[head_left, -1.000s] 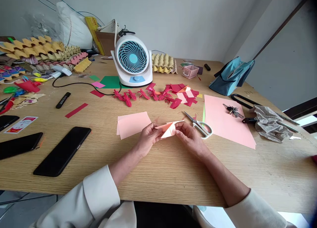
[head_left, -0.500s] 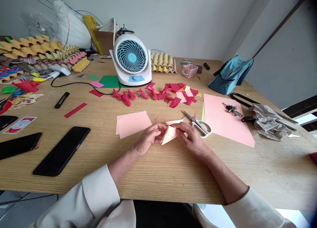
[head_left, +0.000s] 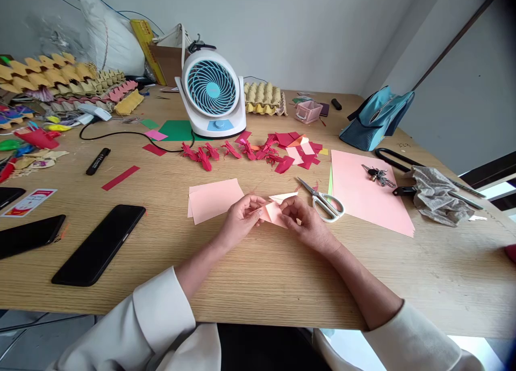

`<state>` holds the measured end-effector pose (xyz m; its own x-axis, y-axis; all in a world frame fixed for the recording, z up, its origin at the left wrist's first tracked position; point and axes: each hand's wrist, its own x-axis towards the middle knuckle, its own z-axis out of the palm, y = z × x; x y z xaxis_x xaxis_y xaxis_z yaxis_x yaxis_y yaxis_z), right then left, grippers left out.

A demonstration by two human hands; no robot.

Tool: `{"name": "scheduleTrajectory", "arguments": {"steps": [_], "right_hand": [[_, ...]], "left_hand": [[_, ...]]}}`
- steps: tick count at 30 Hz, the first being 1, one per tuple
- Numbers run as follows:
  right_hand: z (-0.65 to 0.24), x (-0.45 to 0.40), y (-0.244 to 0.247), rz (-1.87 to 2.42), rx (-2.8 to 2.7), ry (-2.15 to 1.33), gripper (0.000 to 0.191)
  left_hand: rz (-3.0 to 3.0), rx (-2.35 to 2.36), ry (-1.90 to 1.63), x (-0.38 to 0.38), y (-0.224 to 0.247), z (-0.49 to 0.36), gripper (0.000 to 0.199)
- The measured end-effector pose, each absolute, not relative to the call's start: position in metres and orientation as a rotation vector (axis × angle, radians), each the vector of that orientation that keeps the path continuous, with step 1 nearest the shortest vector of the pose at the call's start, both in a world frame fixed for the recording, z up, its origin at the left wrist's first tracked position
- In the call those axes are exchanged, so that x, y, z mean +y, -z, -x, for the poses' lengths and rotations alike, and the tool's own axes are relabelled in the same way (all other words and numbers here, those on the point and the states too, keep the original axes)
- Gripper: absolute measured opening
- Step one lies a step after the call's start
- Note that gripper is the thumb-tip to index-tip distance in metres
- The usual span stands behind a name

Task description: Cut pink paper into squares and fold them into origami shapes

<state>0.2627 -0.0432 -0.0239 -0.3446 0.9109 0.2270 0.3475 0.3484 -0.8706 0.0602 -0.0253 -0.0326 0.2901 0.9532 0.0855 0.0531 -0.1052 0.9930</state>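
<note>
Between my two hands is a small folded piece of pink paper (head_left: 274, 214), with a crease across its middle. My left hand (head_left: 242, 218) pinches its left edge between thumb and fingers. On the other side my right hand (head_left: 307, 225) is closed on the right edge. Just behind the hands lies another pale folded paper piece (head_left: 283, 197), partly hidden by the fingers. Cut pink sheets (head_left: 213, 199) lie flat beyond my left hand. White-handled scissors (head_left: 327, 206) rest beside my right hand, blades pointing away.
A row of red folded paper pieces (head_left: 204, 158) lies across the table, below a white fan (head_left: 212, 91). Large pink sheets (head_left: 366, 193) with keys (head_left: 378, 176) on top are at right. Phones (head_left: 100, 244) lie at left; a blue bag (head_left: 374, 118) stands at back right.
The folded paper has turned from an upright pointed shape to a flatter, wider one between my fingers. Both hands stay in nearly the same place. The view has shifted slightly.
</note>
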Motion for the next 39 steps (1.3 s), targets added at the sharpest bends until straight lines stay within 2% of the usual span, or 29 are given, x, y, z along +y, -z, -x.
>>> {"name": "scheduleTrajectory", "arguments": {"steps": [4,13,18,21,25,33,39], "right_hand": [[-0.262,-0.045,0.021,1.118,-1.909,-0.915,0.014],[-0.264,-0.046,0.014,0.944,-2.110,-0.924,0.013],[-0.262,-0.049,0.013,0.959,-2.160,-1.081,0.008],[-0.262,-0.047,0.015,0.967,-2.207,-1.039,0.006],[-0.264,-0.045,0.017,0.937,-2.279,-0.983,0.008],[-0.263,-0.048,0.009,0.826,-2.316,-1.207,0.009],[-0.262,-0.049,0.005,0.838,-2.273,-1.237,0.009]], "left_hand": [[-1.674,1.066,-1.022,-0.024,0.031,-0.055,0.012],[-2.077,1.058,-0.908,-0.034,0.023,-0.057,0.016],[-2.129,1.030,-0.776,-0.036,0.021,-0.057,0.018],[-2.158,0.997,-0.742,-0.037,0.022,-0.056,0.019],[-2.206,0.949,-0.750,-0.035,0.024,-0.056,0.021],[-2.201,0.893,-0.736,-0.035,0.027,-0.056,0.024],[-2.148,0.913,-0.730,-0.035,0.025,-0.056,0.025]]}}
